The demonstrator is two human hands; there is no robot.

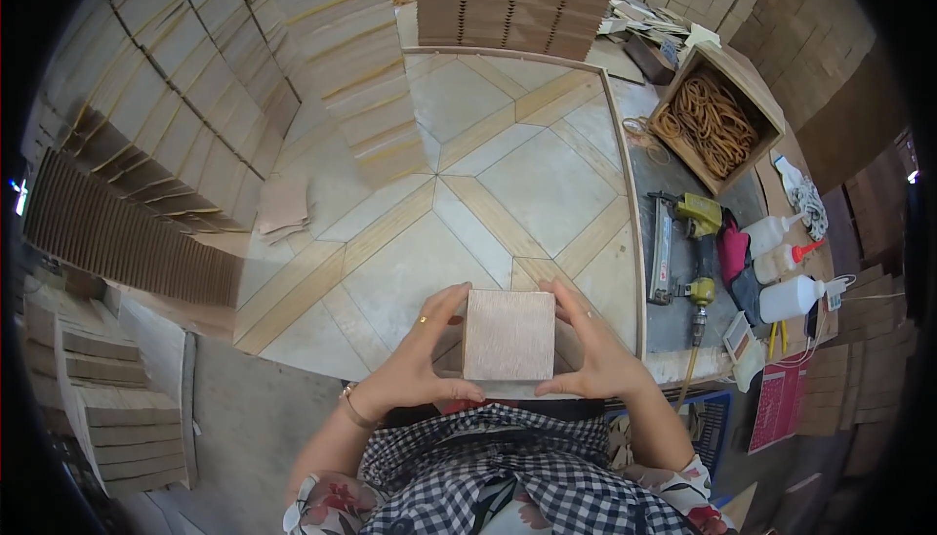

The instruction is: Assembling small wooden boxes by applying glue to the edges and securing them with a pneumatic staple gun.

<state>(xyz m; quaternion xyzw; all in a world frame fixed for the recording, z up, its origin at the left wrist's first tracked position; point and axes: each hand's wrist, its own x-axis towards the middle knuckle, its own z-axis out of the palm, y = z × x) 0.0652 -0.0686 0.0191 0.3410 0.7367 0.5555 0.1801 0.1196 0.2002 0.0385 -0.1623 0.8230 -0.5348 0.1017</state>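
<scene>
A square wooden block with a pale, grained top face sits between my two hands at the near edge of the table. From its left side my left hand grips it, fingers along the far part and thumb at the near corner. My right hand closes on the opposite side in the same way. Its sides are mostly hidden, so I cannot tell whether it is solid or a stack of thin squares.
A raised strip edges the patterned tabletop. Tall stacks of wood pieces stand left. On the right lie a nail gun, squeeze bottles and a wooden box of rubber bands. Loose thin sheets lie at the left.
</scene>
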